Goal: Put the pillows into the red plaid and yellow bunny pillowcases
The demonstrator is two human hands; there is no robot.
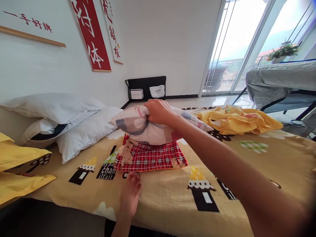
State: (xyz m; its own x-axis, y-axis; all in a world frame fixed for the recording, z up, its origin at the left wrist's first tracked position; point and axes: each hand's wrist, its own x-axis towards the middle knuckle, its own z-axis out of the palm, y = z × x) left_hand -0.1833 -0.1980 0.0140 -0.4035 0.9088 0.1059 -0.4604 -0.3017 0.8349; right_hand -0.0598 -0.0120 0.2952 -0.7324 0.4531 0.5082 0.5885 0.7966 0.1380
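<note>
My right hand (158, 112) grips a pale patterned pillow (145, 133) by its top, with the fingers pressed into the fabric. The pillow is printed with pink, white and grey-blue shapes and sags at both ends. Under its near side lies a red plaid cloth piece (155, 156), partly covered by the pillow. My left hand (130, 194) is just in front of the cloth's near edge, low over the bed. Its fingers are loosely bent and slightly blurred, with nothing seen in them.
A tan blanket with house prints (163, 197) covers the bed. White pillows (84, 131) lie at the left, beside yellow fabric (22, 154). Another crumpled yellow cloth (242, 120) lies at the right. A grey covered table (281, 79) stands beyond, near the window.
</note>
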